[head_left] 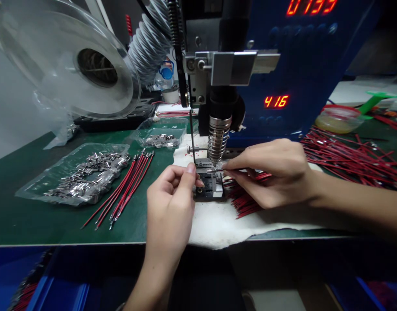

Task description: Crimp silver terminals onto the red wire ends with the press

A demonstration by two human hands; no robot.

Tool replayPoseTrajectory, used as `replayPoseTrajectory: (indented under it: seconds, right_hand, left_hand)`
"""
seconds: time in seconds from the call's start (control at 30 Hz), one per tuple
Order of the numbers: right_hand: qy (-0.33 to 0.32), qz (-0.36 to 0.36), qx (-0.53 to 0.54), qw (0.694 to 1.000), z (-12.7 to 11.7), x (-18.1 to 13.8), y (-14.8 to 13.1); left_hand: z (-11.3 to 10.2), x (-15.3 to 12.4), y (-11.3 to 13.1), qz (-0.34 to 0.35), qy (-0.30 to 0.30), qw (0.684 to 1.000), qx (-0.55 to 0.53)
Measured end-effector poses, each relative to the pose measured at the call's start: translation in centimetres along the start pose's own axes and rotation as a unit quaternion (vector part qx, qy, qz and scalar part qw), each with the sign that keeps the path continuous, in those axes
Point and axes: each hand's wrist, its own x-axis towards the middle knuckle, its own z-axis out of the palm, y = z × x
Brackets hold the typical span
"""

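My left hand (pixel 170 194) is closed at the left side of a small metal fixture (pixel 209 188). Its thumb and forefinger are pressed together, and whatever is between them is too small to make out. From the right, my right hand (pixel 272 172) pinches a thin dark wire (pixel 239 169) whose end reaches the top of the fixture. A small metal connector (pixel 214 171) seems to lie there, right under the tip of a spring-wrapped soldering head (pixel 218 136). Beneath my right hand, a bundle of red and black wires (pixel 245 205) rests on a white cloth (pixel 214 224).
Left on the green table (pixel 17 220) are a clear tray of metal connectors (pixel 88 177), a second tray (pixel 162 138) and several red-and-black wires (pixel 130 185). A blue machine (pixel 302 77) with red digits stands behind. More red wires (pixel 354 155) and a yellowish tub (pixel 339 121) are right.
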Motion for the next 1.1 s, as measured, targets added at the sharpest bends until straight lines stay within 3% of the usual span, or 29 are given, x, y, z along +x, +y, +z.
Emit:
replayPoseTrajectory:
  seconds: [0.43,0.67,0.9,1.1]
  right_hand:
    - [0.035,-0.047,-0.062,0.996,0.2,-0.7,0.1]
    - [0.064,-0.047,-0.057,0.995,-0.1,-0.4,-0.8]
    - [0.083,-0.037,-0.066,0.994,0.0,-0.6,-1.1]
    - [0.056,-0.033,-0.067,0.996,-0.2,-0.3,-1.0]
  left_hand:
    - [0.0,0.0,0.0,0.0,0.0,1.0,-0.018]
    - [0.2,-0.8,0.6,0.003,0.032,0.998,-0.058]
    - [-0.1,-3.5,0.4,0.012,0.045,0.999,0.024]
    - [-0.5,-3.0,1.0,0.07,0.061,0.991,0.094]
